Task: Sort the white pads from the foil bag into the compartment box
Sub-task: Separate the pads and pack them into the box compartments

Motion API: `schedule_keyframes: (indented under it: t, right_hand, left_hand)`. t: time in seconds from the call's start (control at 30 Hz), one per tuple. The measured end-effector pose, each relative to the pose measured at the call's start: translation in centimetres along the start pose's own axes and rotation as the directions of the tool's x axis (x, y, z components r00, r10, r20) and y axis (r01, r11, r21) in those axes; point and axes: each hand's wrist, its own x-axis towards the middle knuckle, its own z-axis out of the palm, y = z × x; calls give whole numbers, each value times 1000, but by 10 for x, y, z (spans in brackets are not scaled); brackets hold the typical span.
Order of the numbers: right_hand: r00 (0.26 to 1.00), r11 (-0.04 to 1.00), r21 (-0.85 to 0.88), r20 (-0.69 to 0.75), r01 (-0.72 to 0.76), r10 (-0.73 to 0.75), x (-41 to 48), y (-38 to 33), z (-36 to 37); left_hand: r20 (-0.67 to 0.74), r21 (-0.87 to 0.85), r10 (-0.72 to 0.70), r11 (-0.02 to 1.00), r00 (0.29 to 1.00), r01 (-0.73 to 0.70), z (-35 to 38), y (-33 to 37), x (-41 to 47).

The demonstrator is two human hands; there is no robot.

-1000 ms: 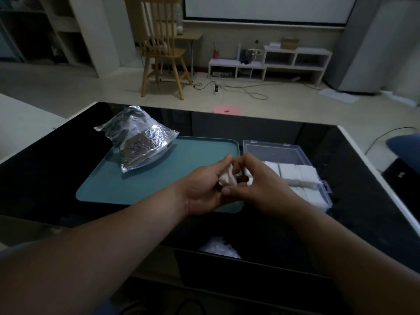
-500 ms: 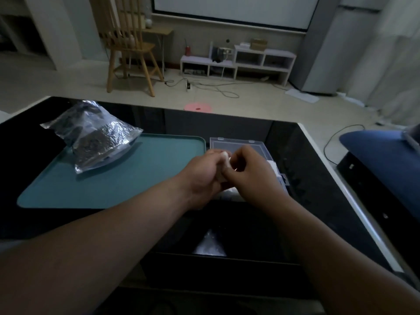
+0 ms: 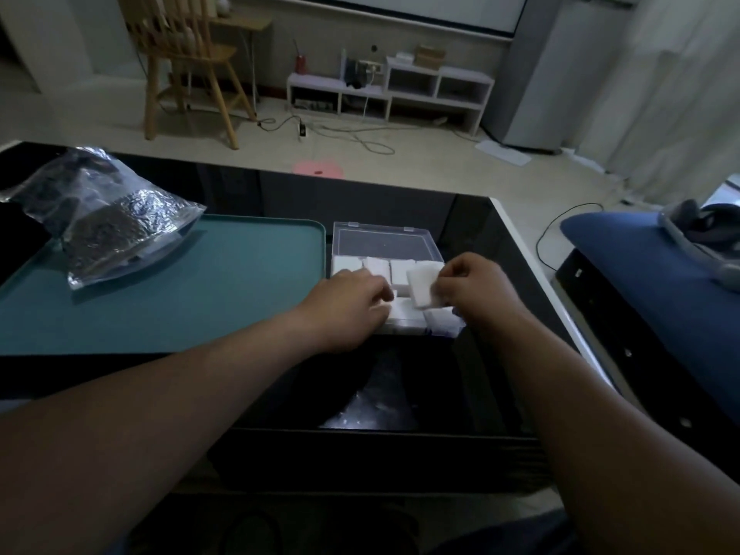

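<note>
Right hand [image 3: 476,290] pinches square, seemingly soft pad [image 3: 425,284] over clear box [image 3: 384,244].

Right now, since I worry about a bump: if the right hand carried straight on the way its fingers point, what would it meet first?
Probably the left hand. The right hand pinches a white pad and points leftward over the compartment box. Depth is unclear, so it may pass above.

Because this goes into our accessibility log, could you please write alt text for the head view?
A person's right hand pinches a white pad over a clear compartment box already holding other pads, while the left hand rests on the box's near-left corner. A crumpled foil bag lies on a teal tray to the left, all on a black table.
</note>
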Motion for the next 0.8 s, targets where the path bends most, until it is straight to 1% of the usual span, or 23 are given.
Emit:
schedule_keyframes:
  t: [0.03,0.1,0.23,0.37,0.47,0.57,0.67,0.8]
  right_hand:
    - [1000,1000,-27,18,-8,9,2,2,5]
    - [1000,997,-71,25,-11,13,5,4,11]
    - [1000,991,-135,12,22,-20,5,5,21]
    - [1000,979,-202,-23,3,-8,8,8,28]
    - [1000,960,-279,-20,3,-9,9,10,32]
    - [999,913,-408,-12,22,-30,6,11,36]
    - [996,857,-511,-19,66,-88,5,15,38]
    - [991,810,-576,-3,110,-137,5,17,36]
  left_hand:
    - [3,91,20,996,1000,-21,4,0,-2]
    - [-16,177,51,983,999,-48,7,1,-2]
    - [-14,193,46,980,999,-43,7,2,-2]
    - [-18,210,44,977,999,-40,12,1,-2]
    - [-23,211,42,977,999,-36,13,0,-1]
    - [-5,219,82,973,997,-79,15,-1,-2]
    - [8,289,139,948,990,-135,17,1,-3]
    - [23,355,201,914,979,-196,17,0,-3]
